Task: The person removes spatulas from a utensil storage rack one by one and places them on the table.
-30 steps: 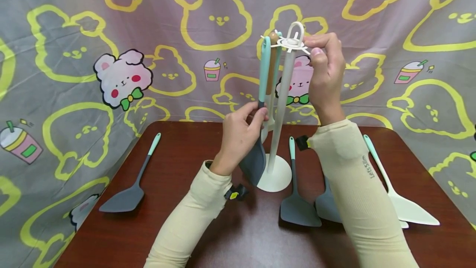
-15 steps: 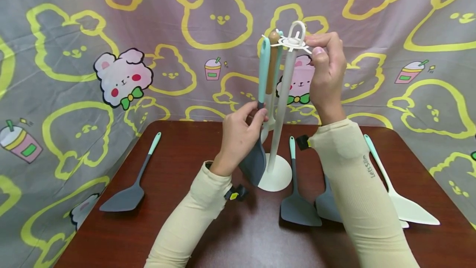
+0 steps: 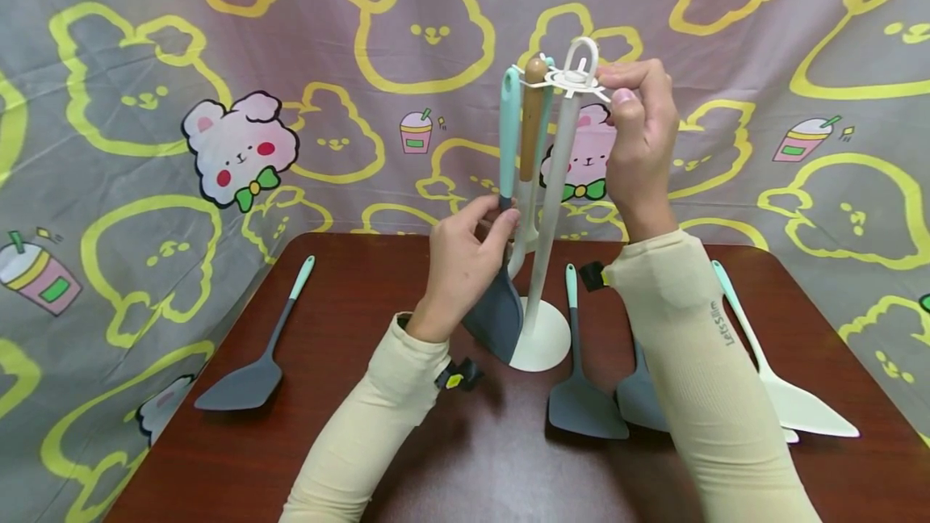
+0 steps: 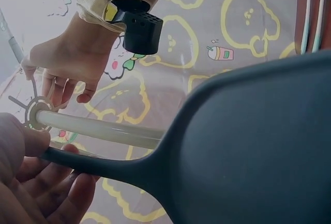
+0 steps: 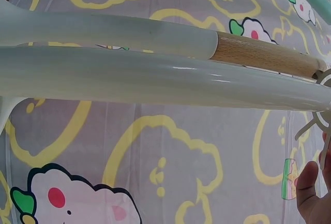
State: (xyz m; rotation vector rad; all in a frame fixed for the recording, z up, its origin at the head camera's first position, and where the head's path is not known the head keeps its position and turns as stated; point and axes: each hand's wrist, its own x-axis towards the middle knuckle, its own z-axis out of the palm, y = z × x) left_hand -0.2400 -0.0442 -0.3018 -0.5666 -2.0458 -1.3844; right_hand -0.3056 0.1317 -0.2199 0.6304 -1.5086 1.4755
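Note:
My left hand [image 3: 465, 257] pinches a spatula [image 3: 496, 317] with a dark grey blade and mint handle, just below the handle. Its blade hangs downward and fills much of the left wrist view [image 4: 253, 141]. The handle's holed top is beside a hook of the white utensil stand [image 3: 554, 192]; whether it hangs on it I cannot tell. My right hand [image 3: 641, 144] pinches a hook on the right of the stand's top ring, and the stand leans slightly. A wooden-handled utensil [image 3: 534, 131] and another mint handle [image 3: 545, 115] hang behind the spatula.
On the brown table [image 3: 349, 289], a grey spatula [image 3: 247, 386] lies at left. Right of the stand's base lie a grey spatula [image 3: 584, 410], another grey utensil [image 3: 641, 398] partly under the right forearm, and a white spatula [image 3: 802, 406]. A patterned curtain [image 3: 334, 14] hangs behind.
My left hand and the spatula have shifted slightly left, so the handle's top sits farther from the wooden handle. My right hand stays on the stand's ring.

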